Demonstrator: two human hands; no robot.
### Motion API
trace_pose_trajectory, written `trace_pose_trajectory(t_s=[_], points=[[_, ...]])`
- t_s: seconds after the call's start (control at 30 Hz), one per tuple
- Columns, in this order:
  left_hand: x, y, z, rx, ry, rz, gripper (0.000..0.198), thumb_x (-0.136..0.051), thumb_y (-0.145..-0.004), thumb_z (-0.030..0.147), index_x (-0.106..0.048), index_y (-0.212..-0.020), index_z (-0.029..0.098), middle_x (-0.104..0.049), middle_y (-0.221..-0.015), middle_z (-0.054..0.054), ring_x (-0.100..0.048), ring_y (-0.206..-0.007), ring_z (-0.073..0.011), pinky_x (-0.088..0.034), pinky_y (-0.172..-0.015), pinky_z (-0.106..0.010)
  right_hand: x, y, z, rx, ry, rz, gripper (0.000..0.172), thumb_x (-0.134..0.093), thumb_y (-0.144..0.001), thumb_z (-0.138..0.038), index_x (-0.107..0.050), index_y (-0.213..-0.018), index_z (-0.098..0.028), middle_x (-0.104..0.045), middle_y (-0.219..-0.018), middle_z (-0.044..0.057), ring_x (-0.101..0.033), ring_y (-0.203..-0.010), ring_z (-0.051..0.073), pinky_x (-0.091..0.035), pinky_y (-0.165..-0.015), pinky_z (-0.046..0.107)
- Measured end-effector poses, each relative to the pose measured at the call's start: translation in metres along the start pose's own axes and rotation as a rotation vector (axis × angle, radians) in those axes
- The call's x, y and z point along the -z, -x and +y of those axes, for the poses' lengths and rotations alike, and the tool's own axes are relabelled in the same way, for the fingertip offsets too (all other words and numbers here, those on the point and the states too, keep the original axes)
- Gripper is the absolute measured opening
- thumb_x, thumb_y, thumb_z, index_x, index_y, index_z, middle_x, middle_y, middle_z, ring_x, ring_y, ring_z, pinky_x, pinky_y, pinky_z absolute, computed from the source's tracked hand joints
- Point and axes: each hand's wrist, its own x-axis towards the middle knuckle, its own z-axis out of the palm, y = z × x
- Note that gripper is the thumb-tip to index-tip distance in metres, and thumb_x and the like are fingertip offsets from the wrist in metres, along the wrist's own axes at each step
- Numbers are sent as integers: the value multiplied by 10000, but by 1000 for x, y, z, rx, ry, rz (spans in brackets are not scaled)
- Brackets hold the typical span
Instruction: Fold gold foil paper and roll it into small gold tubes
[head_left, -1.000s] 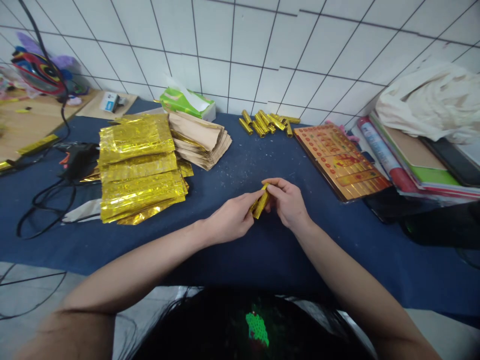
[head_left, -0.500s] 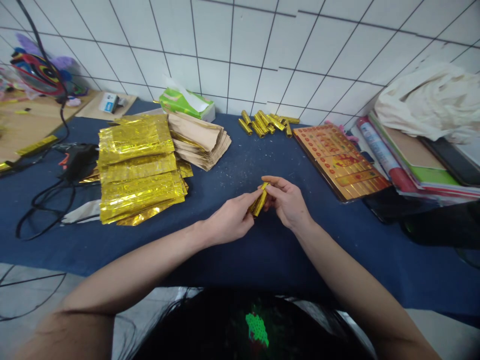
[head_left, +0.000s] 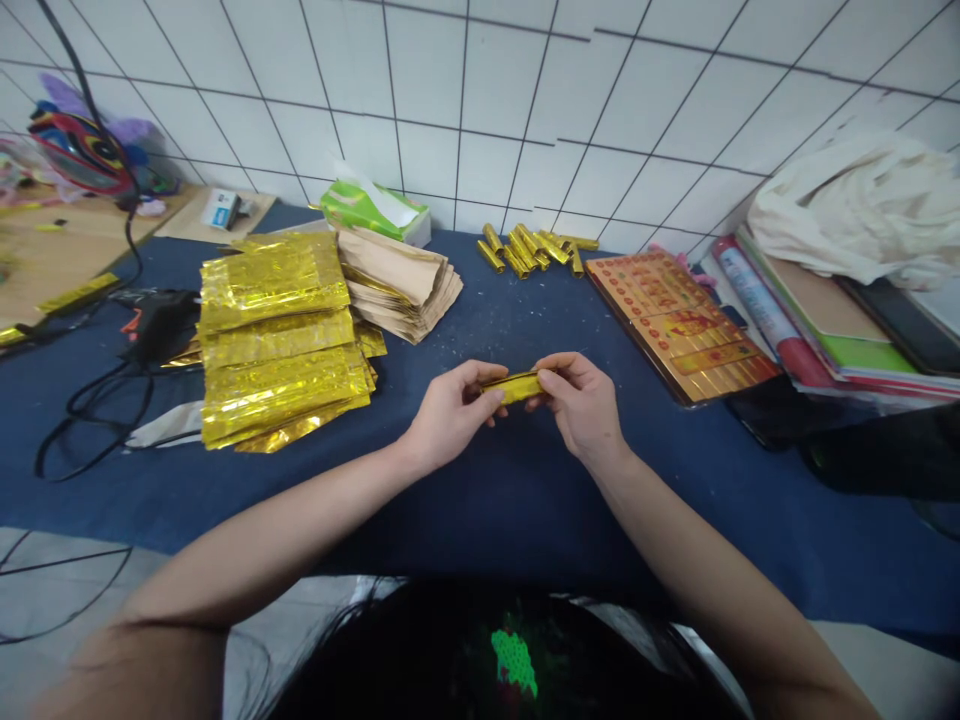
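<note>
Between my two hands is a small strip of gold foil paper [head_left: 521,387], folded or rolled lengthwise and held level just above the blue cloth. My left hand [head_left: 452,412] pinches its left end between thumb and fingers. At the other end, my right hand [head_left: 583,405] grips it the same way. Farther back, several rolled gold paper tubes [head_left: 529,246] lie in a loose heap near the wall. To the left, gold foil sheets [head_left: 281,350] are piled in overlapping layers, beside a stack of brown-backed paper [head_left: 401,280].
A green tissue pack [head_left: 371,210] stands against the tiled wall. On the left lie a black glue gun [head_left: 161,325] and its looping cord. An orange-gold printed packet [head_left: 679,325], stacked books [head_left: 840,330] and a white cloth [head_left: 862,205] occupy the right side.
The gold foil strip has turned from steeply slanted to nearly level. My left hand has shifted left and changed its hold to the strip's left end; the right hand stays close to its place.
</note>
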Motion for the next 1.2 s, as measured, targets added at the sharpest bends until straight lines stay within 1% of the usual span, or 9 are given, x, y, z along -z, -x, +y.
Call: trace_pose_trajectory(t_s=[0.07,0.17,0.37,0.5,0.6,0.77,0.97,1.13,1.2], points=[[1,-2,2,-3,66,65,245,-629,-702,243,-575,-897,105,-623,-693,-18,-587,-557,-103,-477,-479,-210,0,3,-1,89,77,-34,110,-657,-707,-232,-615,-795,-182,-619,-724,-13,-580,-533,100,-509,-507,260],[2,-3,6,-29,126,122,249,-660,-677,240,-584,-877,112,-617,-646,4,-576,-533,-85,-473,-481,-193,0,7,-4,185,191,-107,146,-626,-747,-221,-638,-891,-200,-626,-813,-2,-612,-598,108,-523,-588,277],[2,-3,9,-75,139,193,233,-691,-654,240,-599,-831,120,-616,-619,16,-554,-519,-69,-452,-484,-176,-1,11,-8,241,236,-172,172,-605,-770,-217,-643,-937,-229,-614,-884,-6,-628,-668,115,-538,-655,290],[3,-2,8,-113,102,183,185,-686,-662,232,-613,-795,124,-630,-647,9,-540,-523,-61,-433,-494,-171,-2,11,-5,225,285,-174,196,-621,-760,-239,-639,-955,-231,-618,-882,-3,-624,-687,118,-532,-668,293],[4,-2,6,-136,86,152,182,-678,-670,217,-609,-815,131,-649,-714,-4,-557,-572,-68,-442,-538,-178,-3,12,-2,226,314,-152,151,-613,-766,-244,-642,-913,-222,-619,-840,-6,-614,-660,114,-521,-640,287],[5,-2,4,-140,25,158,179,-649,-682,200,-600,-842,136,-641,-765,-10,-519,-564,-60,-424,-535,-183,-5,15,-3,325,424,-149,100,-574,-788,-213,-621,-876,-211,-604,-829,4,-591,-715,129,-487,-662,294],[6,-2,4,-102,-89,137,100,-581,-733,202,-613,-804,139,-567,-609,19,-471,-493,-60,-381,-462,-179,-7,17,-5,526,597,-161,119,-549,-798,-166,-615,-881,-220,-607,-848,17,-575,-779,142,-474,-704,306],[6,-3,4,-66,-97,120,83,-587,-732,215,-594,-772,143,-479,-478,60,-420,-412,-44,-336,-408,-162,-7,17,-2,566,649,-148,121,-520,-810,-165,-615,-866,-216,-606,-837,26,-580,-761,145,-485,-680,307],[6,-3,4,-61,-101,123,79,-593,-729,218,-588,-753,144,-470,-468,64,-413,-399,-38,-328,-393,-153,-7,17,0,535,638,-154,122,-516,-815,-174,-612,-880,-213,-607,-844,26,-585,-768,142,-490,-695,307]])
